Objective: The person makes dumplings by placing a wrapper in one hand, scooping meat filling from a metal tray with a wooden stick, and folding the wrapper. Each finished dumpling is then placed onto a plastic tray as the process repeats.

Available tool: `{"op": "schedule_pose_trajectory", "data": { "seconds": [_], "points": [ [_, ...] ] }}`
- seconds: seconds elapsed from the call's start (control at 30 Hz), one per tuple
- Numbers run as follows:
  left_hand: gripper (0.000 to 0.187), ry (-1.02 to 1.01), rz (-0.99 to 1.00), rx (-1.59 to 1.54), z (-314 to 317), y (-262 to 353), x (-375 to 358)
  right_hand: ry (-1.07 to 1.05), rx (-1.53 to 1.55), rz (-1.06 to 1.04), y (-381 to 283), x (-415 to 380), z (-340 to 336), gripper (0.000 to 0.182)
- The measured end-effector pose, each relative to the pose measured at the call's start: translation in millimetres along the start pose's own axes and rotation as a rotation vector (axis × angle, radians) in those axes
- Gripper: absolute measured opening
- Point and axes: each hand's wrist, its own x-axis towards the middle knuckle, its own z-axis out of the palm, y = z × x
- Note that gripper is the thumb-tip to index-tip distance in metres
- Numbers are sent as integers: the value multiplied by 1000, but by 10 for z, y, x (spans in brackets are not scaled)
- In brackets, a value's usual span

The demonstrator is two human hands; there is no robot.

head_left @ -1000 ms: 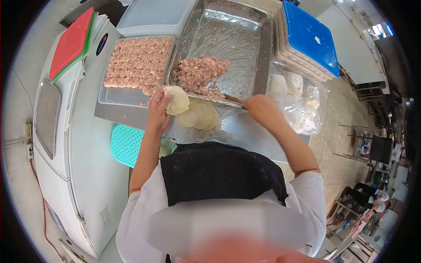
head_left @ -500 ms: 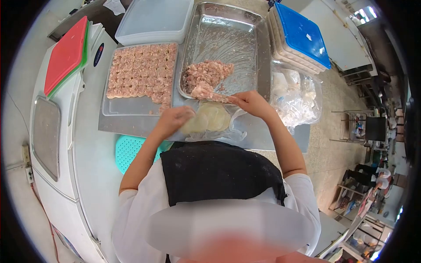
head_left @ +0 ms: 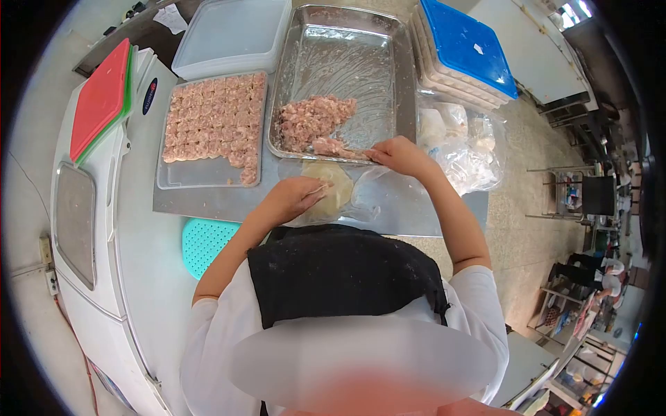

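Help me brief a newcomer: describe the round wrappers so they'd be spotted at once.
Find the large metal tray holding ground meat. Just off its near edge, on the metal table, the round wrappers lie by the left hand. They are thin, flat, pale-yellow discs, unlike the lumpy pink meat or the clear bag with white contents.

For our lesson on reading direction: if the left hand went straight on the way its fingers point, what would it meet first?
The left hand would likely meet the pale round sheets first; it may already touch them, depth being unclear.
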Motion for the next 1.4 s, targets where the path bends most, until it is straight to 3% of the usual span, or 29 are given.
{"op": "schedule_pose_trajectory", "data": {
  "seconds": [0.13,0.2,0.23,0.3,0.43,0.5,0.53,0.6,0.63,0.7,0.73,0.8,0.83,0.9,1.03,1.1,1.23,1.3,1.33,1.4],
  "points": [
    [26,-43,-118,-164,-57,110,293,223,315,-59,12,-111,11,31],
    [32,171,31,-108,-98,14,446,274,593,73,-23,-128,-35,31],
    [32,175,30,-108,-110,4,537,272,591,71,-88,-137,-70,31],
    [37,480,-302,-1423,-103,25,749,294,905,35,-258,-147,-123,36],
    [45,589,-331,-1690,-344,207,1042,335,1017,9,-453,-31,2,33],
    [53,593,-82,-1867,-488,375,1087,486,719,-64,-432,97,239,32],
    [53,587,-86,-1866,-509,340,1085,491,721,-60,-394,115,282,32],
    [64,722,-258,-1990,-559,170,1111,707,117,-215,-300,118,283,30],
    [64,719,-255,-1990,-458,-159,1122,710,115,-215,-377,18,147,30],
    [75,22,549,-2187,-115,-925,1093,391,-292,59,-657,-285,-157,26],
    [75,18,546,-2186,-217,-608,1083,394,-289,61,-700,-310,-117,26],
    [78,795,-386,-1924,-403,65,1065,553,-173,-37,-772,-319,-61,28],
    [78,792,-386,-1924,-472,182,1063,554,-173,-35,-724,-298,-69,28],
    [74,803,-394,-1832,-525,317,1062,353,-273,-57,-594,-231,-83,29],
    [75,835,-363,-1783,-491,220,1095,398,-438,-34,-846,-460,-382,29],
    [63,825,-318,-1784,-503,259,1169,428,-339,-178,-744,-318,-241,28],
    [58,932,-248,-1803,-493,499,1113,499,-231,-403,-309,-249,-428,28],
    [58,653,-101,-1491,-471,360,1057,360,400,-228,-148,-278,-539,29],
    [58,665,-98,-1482,-476,357,1036,355,402,-240,-115,-285,-558,29],
    [65,564,-108,-694,-476,430,1001,47,707,-77,-67,-329,-591,30]
  ]
}}
